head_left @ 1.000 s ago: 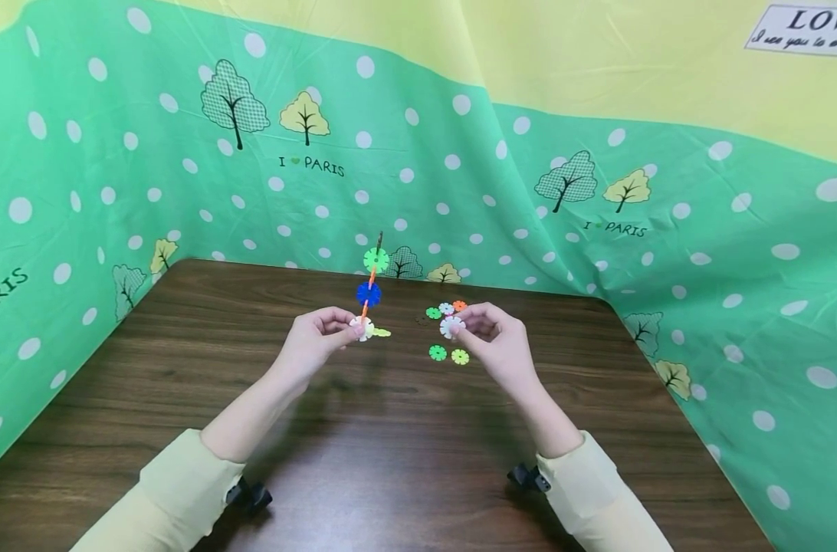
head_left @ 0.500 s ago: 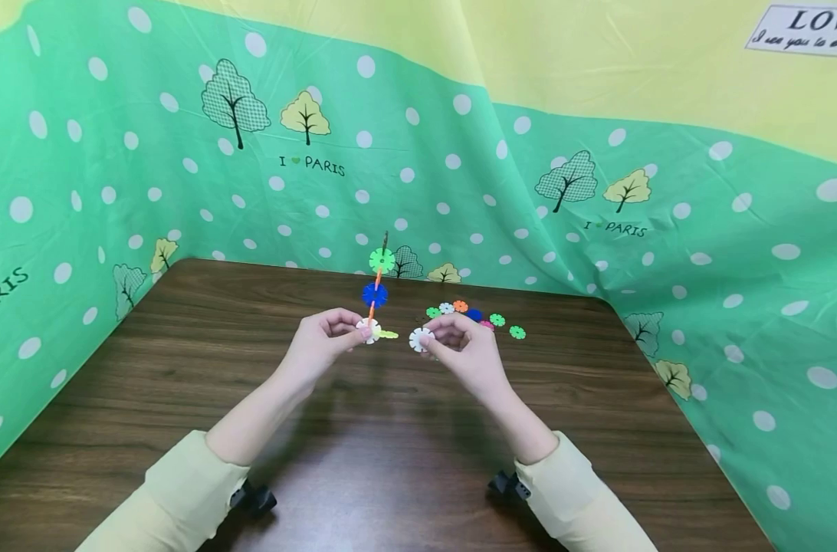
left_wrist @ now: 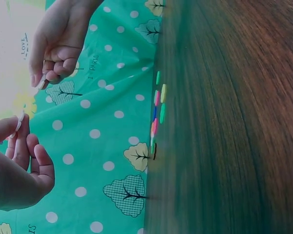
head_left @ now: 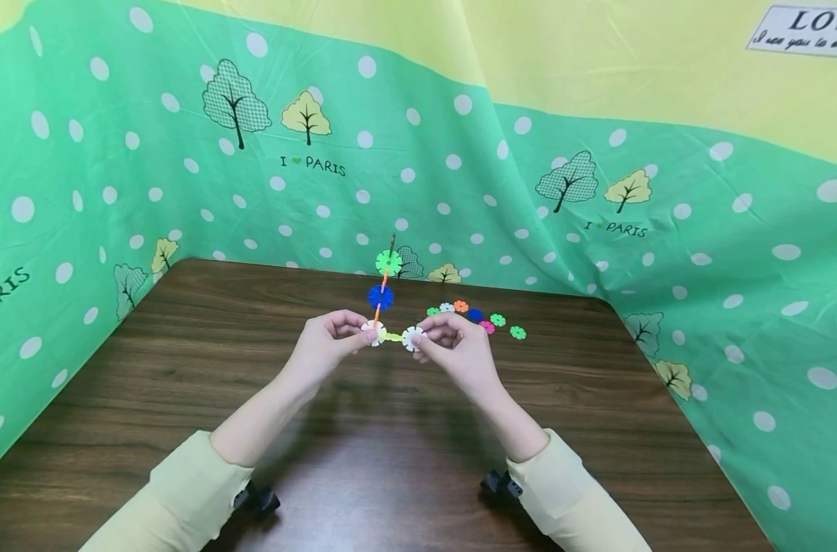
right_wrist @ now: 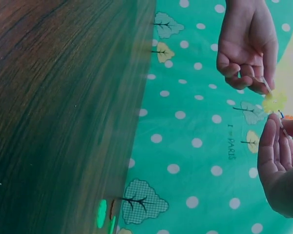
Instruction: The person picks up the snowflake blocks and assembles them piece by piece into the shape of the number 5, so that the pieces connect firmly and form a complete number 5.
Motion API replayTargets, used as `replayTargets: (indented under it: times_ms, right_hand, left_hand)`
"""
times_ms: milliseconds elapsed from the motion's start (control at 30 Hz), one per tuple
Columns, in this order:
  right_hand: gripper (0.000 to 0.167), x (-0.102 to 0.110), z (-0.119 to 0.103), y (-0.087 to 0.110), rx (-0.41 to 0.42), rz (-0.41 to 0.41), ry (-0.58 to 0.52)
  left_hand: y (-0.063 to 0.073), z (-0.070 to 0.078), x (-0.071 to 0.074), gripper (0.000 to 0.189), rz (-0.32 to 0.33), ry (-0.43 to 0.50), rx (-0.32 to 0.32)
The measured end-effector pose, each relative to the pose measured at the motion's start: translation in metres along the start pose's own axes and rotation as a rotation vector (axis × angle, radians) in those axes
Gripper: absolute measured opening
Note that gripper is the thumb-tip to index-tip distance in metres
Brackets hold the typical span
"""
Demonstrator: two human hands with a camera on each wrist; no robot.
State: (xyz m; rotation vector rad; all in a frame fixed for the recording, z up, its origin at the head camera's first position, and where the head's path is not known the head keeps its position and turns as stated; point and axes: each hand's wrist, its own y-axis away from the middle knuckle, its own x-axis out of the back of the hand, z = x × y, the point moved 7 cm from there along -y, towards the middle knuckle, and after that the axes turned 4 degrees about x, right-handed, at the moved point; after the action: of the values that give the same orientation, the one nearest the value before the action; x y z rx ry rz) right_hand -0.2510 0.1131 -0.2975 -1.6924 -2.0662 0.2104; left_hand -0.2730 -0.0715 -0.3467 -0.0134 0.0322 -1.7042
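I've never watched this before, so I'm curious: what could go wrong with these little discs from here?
Two risks. The right hand pinches a white disc at the edge of the yellow disc; if their slots don't line up, it may slip or fail to lock. And the left hand grips another white disc while the blue disc and green disc extend beyond it with no hand on them, so a hard push could loosen a joint.

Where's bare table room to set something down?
On the brown wood-grain table, bare patches lie left of the left hand, right of the multicoloured notched plastic discs toward the green polka-dotted cloth, and between the black wrist cameras. It's crowded where those discs cluster just beyond the right hand.
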Motion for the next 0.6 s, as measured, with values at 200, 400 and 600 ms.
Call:
replayTargets:
  times_ms: [200,400,600]
  right_hand:
    - [0.017,0.000,0.008,-0.001,-0.033,0.005,-0.043]
    - [0.020,0.003,0.026,-0.003,-0.026,0.021,-0.059]
    - [0.020,0.005,0.026,-0.001,0.017,0.035,-0.038]
  left_hand:
    - [-0.002,-0.001,0.001,0.023,0.016,0.000,-0.002]
    - [-0.002,-0.001,0.002,0.024,0.033,-0.009,-0.007]
    - [-0.002,-0.003,0.002,0.024,0.033,0.003,-0.021]
